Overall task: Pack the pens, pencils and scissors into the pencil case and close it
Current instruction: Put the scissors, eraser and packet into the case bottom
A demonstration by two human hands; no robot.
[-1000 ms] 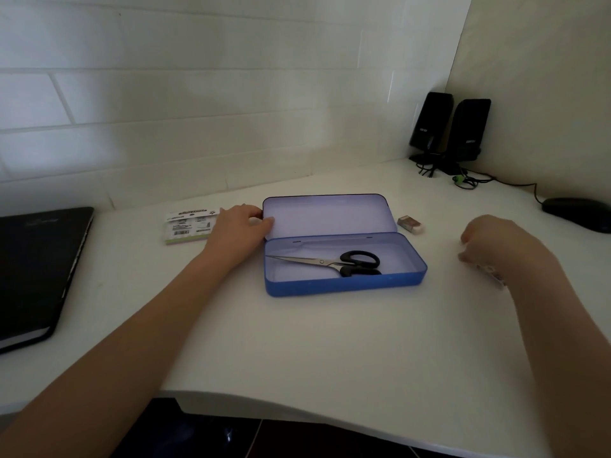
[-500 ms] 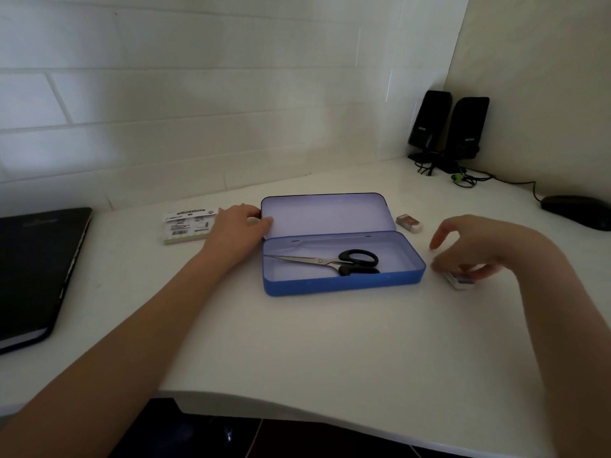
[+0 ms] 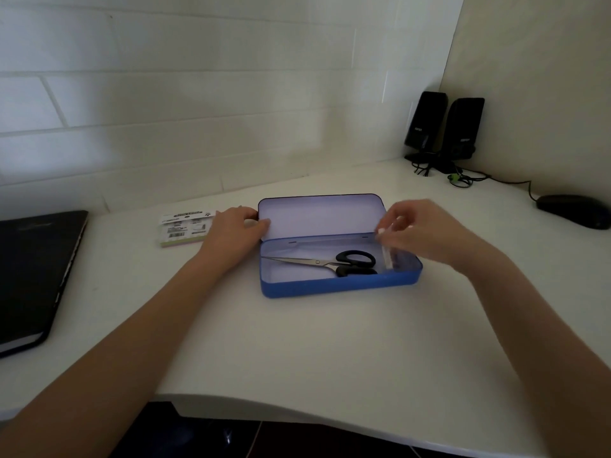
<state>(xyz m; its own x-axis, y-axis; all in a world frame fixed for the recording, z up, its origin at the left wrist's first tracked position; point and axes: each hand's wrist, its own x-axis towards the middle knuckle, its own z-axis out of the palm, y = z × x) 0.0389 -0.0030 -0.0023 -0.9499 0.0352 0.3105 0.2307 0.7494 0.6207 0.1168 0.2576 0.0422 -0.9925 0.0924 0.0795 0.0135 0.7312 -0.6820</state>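
While the right hand (image 3: 426, 236) hangs over the right end of the pencil case (image 3: 340, 282), its fingers (image 3: 385, 231) are pinched on a small pale object (image 3: 387, 257) that dips down inside the tray (blurred, so I cannot say what it is). Across from it, the left hand (image 3: 234, 233) rests at the left end of the case, its thumb lying against the raised lid (image 3: 320, 214) and the other fingers curled round the lid's outer edge, so they are closed on the lid.

That lid stands open behind the blue tray, its pale lining facing forward. Inside the tray lie the scissors (image 3: 330, 262), flat on the bottom, blades pointing towards the left end and black handles near the right hand. No pens or pencils show anywhere I can see.

Case and hands sit about the middle of the white bench (image 3: 297, 352). Just behind the left hand is a small printed packet (image 3: 183, 228), touching or nearly touching the wrist side. A black laptop (image 3: 33, 276) lies closed at the left edge. In the far right corner stand two black speakers (image 3: 444, 127) with tangled cables, and a dark mouse (image 3: 573, 211) sits near the right edge.
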